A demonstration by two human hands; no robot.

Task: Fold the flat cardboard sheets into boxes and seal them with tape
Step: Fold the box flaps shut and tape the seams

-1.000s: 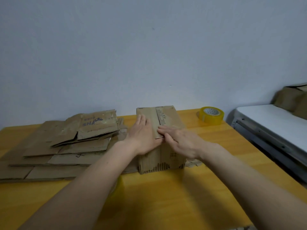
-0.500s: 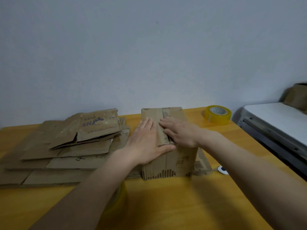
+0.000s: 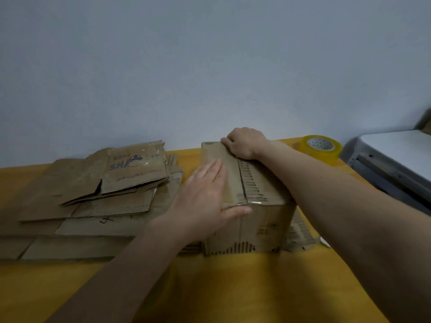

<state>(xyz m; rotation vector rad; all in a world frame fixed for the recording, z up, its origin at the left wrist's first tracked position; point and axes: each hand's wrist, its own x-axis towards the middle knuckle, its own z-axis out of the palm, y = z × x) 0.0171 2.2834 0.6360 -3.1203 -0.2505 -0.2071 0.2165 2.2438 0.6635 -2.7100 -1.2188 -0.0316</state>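
On the yellow wooden table, the brown folded cardboard box stands near the middle, with the left hand lying flat on its taped top, fingers straight and together. At the box's far edge the right hand presses down with fingers curled over that edge. The pile of flat brown cardboard sheets lies to the left, the yellow tape roll far right.

Plain pale blue-grey wall behind yellow wooden worktop; white-topped grey unit at right, dim light.
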